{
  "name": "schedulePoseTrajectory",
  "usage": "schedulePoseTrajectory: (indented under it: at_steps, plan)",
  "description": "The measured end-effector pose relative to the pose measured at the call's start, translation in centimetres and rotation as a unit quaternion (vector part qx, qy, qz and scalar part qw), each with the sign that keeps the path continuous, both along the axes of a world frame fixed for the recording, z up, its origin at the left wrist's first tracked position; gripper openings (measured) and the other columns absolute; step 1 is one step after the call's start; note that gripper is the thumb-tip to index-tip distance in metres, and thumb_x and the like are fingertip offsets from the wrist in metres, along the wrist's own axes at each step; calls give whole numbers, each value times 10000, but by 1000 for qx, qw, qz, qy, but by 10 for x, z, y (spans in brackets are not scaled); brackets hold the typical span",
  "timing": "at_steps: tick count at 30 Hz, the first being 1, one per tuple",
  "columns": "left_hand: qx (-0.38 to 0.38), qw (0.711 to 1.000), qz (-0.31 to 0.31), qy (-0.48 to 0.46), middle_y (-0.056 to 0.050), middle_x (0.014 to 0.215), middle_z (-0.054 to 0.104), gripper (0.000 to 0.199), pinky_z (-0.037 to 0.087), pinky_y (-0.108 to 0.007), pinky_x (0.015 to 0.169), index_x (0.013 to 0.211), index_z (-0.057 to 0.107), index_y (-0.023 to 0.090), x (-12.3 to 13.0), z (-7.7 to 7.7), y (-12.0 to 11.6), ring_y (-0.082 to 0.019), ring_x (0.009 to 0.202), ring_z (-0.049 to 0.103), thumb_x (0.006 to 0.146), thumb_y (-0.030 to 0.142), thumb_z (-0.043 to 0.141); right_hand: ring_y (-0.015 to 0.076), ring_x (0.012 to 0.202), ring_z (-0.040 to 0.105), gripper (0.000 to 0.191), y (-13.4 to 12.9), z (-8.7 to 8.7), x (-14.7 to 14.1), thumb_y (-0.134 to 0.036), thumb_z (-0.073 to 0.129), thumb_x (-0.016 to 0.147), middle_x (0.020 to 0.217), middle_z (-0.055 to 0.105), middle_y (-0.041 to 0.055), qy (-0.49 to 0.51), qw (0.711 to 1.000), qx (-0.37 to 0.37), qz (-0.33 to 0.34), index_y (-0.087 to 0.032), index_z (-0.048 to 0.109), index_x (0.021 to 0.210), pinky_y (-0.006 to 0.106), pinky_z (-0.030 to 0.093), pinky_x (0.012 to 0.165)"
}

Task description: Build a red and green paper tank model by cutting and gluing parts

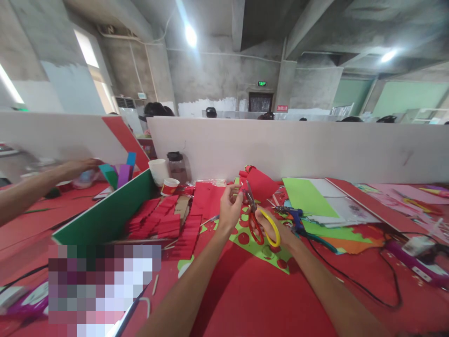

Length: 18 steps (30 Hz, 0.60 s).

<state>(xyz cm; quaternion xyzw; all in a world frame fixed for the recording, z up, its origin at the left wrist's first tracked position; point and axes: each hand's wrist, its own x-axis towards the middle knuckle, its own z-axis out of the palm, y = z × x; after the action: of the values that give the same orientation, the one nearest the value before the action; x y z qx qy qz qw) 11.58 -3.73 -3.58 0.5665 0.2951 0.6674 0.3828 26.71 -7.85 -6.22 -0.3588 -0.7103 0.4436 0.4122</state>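
My right hand (pixel 262 222) is wrapped round the scissors (pixel 271 229), which have one red and one yellow handle. Their blades point up and away, close to the fingertips of my left hand (pixel 231 201). Those fingers are pinched near the blades on a small red piece, hard to make out. Just behind both hands stands a red paper shape (pixel 261 183). Below them a green sheet with red round pieces (pixel 280 261) lies on the red table (pixel 266 299).
Red strips (pixel 168 224) fill the left side beside a green divider (pixel 105 210). A glue gun (pixel 296 215) with a trailing cable lies right. A cup (pixel 170 186) and a jar (pixel 176 168) stand behind. Another person's arm (pixel 45 180) reaches in at far left.
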Motion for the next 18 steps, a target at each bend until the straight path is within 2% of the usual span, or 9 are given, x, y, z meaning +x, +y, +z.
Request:
schedulePoseTrajectory:
  at_steps: [6, 15, 18]
  plan:
    - [-5, 1000, 4, -2, -10, 817, 619, 208, 527, -251, 622, 1013, 563, 185, 0, 2, 0, -122, 630, 636, 842, 296, 605, 117, 442, 453, 581, 3, -6, 0, -767, 350, 854, 550, 492, -30, -7, 1000, 1, 10, -212, 519, 819, 236, 394, 417]
    - [-6, 1000, 2, 8, 14, 748, 598, 176, 519, -241, 605, 991, 564, 183, 0, 3, 1, -123, 624, 641, 838, 264, 592, 114, 470, 465, 550, 6, -12, -4, -736, 382, 867, 574, 492, -33, -13, 998, 43, -32, -203, 514, 834, 228, 407, 442]
    - [-5, 1000, 1, 5, 16, 737, 601, 179, 511, -237, 598, 988, 568, 183, -1, 2, 2, -121, 619, 638, 833, 270, 594, 110, 452, 449, 562, 6, -14, -4, -746, 377, 862, 574, 492, -33, -4, 999, 34, -20, -201, 516, 844, 222, 383, 415]
